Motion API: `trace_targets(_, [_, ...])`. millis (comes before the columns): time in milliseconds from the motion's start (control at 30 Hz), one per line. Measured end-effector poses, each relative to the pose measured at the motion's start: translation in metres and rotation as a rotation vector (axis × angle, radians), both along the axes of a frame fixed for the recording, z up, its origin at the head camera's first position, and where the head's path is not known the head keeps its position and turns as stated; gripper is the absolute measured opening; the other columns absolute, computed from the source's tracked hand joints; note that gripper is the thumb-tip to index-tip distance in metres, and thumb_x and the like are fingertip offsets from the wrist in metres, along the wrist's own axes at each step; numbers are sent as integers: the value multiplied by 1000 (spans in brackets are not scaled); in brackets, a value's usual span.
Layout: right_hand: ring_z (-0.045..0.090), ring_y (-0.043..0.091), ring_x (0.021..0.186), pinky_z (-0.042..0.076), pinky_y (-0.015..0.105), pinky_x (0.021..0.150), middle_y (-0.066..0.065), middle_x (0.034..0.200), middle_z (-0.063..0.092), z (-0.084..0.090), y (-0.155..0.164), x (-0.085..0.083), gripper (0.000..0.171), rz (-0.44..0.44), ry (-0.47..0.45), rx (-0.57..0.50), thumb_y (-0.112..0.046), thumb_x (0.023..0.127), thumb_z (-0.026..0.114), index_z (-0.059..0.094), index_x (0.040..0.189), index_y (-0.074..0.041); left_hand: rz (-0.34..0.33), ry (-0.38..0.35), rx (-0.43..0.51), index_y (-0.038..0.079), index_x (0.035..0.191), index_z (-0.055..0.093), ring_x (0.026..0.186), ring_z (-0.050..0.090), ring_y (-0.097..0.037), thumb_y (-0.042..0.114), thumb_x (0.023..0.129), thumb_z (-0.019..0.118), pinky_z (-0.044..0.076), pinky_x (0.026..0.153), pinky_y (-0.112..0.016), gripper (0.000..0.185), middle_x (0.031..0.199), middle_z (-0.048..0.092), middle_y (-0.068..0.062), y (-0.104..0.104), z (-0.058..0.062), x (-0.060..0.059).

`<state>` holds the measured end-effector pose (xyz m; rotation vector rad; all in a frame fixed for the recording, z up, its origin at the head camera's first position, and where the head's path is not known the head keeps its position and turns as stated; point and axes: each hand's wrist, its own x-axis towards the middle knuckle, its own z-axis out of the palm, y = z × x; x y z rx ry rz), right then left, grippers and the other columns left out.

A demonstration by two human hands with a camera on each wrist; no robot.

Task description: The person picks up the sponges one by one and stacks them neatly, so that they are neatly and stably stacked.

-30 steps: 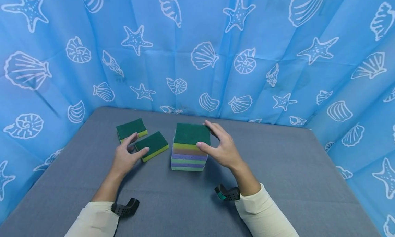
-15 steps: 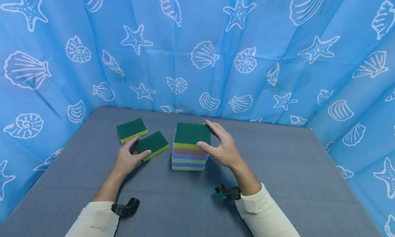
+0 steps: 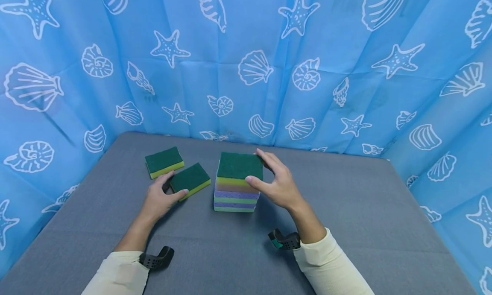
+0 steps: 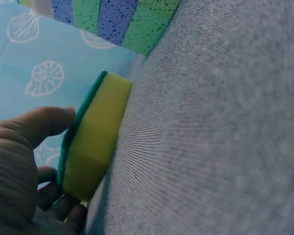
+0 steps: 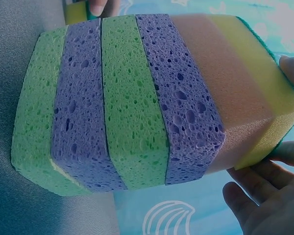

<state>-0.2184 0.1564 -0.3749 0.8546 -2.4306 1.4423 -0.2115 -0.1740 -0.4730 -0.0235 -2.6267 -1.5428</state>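
On the table [image 3: 219, 252] just left of the sponge stack [image 3: 236, 196], the nearer loose sponge [image 3: 191, 178] is grasped by the left hand [image 3: 158, 200], while the right hand [image 3: 279, 186] grips the stack's upper right; light, even pressure appears advisable to avoid skewing its layers.

Arms [image 3: 132, 235] forward, fingers [image 3: 270, 161] loosely bent

From here the table [image 3: 238, 254] shows a flat top of plain grey weave; near the middle of its far half stands a stack of sponges [image 3: 236, 195], its lowest piece, a pale green block [image 5: 36, 112], resting straight on the fabric; over on the person's left lie a farther sponge [image 3: 163, 160] and, just beside it, a nearer sponge [image 3: 192, 178], both yellow with the dark green face up.
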Motion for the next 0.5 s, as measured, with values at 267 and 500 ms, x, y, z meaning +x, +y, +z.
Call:
trace_targets(267, [51, 35, 113, 40, 51, 98, 26, 130, 49, 22, -5, 15, 64, 6, 0, -4, -7, 85, 70, 41, 139, 12, 1, 0, -64, -4, 146, 35, 129, 35, -42, 25, 86, 75, 32, 102, -56, 77, 146, 33, -28, 0, 1, 0])
trace_targets(500, [51, 36, 112, 40, 52, 98, 27, 130, 49, 22, -6, 16, 64, 5, -7, -3, -3, 84, 69, 40, 140, 12, 2, -7, -104, -4, 145, 36, 128, 36, -43, 28, 87, 74, 33, 100, -57, 76, 145, 33, -28, 0, 0, 0])
